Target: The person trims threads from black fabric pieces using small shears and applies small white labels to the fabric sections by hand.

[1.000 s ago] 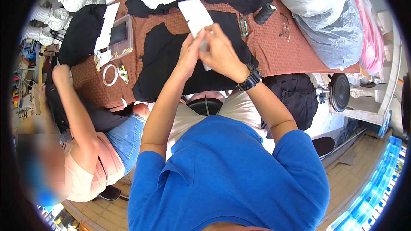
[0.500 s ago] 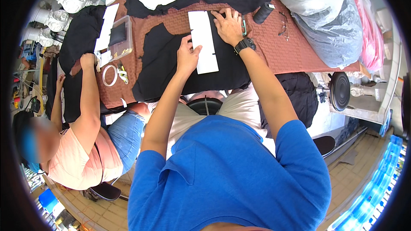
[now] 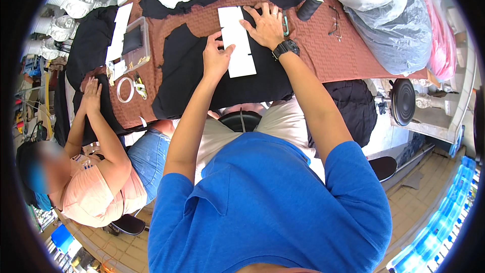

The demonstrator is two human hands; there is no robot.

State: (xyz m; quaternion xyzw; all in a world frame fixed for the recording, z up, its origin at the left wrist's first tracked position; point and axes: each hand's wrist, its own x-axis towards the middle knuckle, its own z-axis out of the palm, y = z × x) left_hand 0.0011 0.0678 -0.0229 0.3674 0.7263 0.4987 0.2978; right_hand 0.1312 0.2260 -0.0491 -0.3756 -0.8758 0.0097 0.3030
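Note:
A white notched strip of card lies flat on a piece of black cloth in front of me. My left hand rests at the strip's left edge, thumb and forefinger apart, with the thumb over the card. On the other side, my right hand lies flat with spread fingers on the cloth, its thumb reaching the strip's right edge. A black watch is on that wrist. Just right of those fingers, a small teal-handled tool is partly hidden.
A black thread spool and eyeglasses lie to the right, near large plastic bags. Leftward are a clear box, a white tape ring and yellow snips. A co-worker's hands meet at the left edge.
My right hand's fingers have spread, its thumb moving left to the strip. The co-worker's nearer hand has drawn back beside the other. The whole view has shifted slightly.

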